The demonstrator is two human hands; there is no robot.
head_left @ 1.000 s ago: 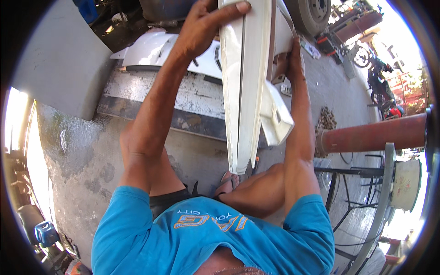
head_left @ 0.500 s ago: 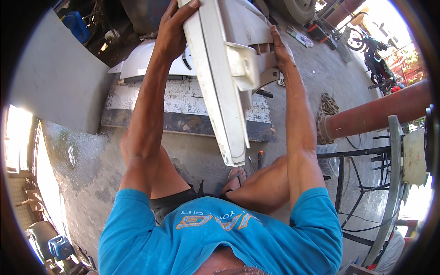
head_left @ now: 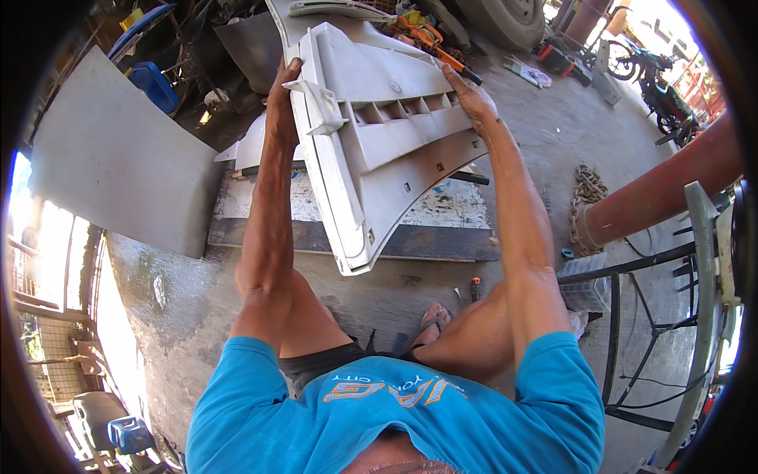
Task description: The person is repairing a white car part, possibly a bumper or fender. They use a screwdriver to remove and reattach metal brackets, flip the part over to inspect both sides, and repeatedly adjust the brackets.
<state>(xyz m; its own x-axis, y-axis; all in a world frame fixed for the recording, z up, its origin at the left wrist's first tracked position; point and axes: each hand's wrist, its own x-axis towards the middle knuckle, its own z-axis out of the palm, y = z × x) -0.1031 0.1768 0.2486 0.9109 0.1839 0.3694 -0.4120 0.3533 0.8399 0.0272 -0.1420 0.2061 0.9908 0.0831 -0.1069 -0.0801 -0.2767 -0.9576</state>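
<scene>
Between my two hands is a large white moulded vehicle panel (head_left: 379, 150), tilted, with its broad face turned up to me. A row of ribbed slots crosses it, and a small bracket sticks out by its left edge. My left hand (head_left: 283, 99) is closed round that left edge, its thumb on top and its other fingers mostly hidden behind. On the opposite edge, my right hand (head_left: 472, 101) grips with the thumb over the front; the rest of its fingers are hidden. Beneath the panel lies a low, paint-worn platform (head_left: 251, 193), with another white curved part (head_left: 254, 146) on it.
A big grey sheet (head_left: 118, 158) leans at the left. Two hand tools, one an orange-handled screwdriver (head_left: 475, 289), lie by my foot. To the right are a red post (head_left: 663, 186), a rusty chain (head_left: 588, 188) and a black metal frame (head_left: 614, 340). A tyre (head_left: 513, 20) stands far back.
The panel has turned from nearly edge-on to showing its wide ribbed face. Its lower end has swung left, and both hands still hold its sides. The whole view has shifted slightly.
</scene>
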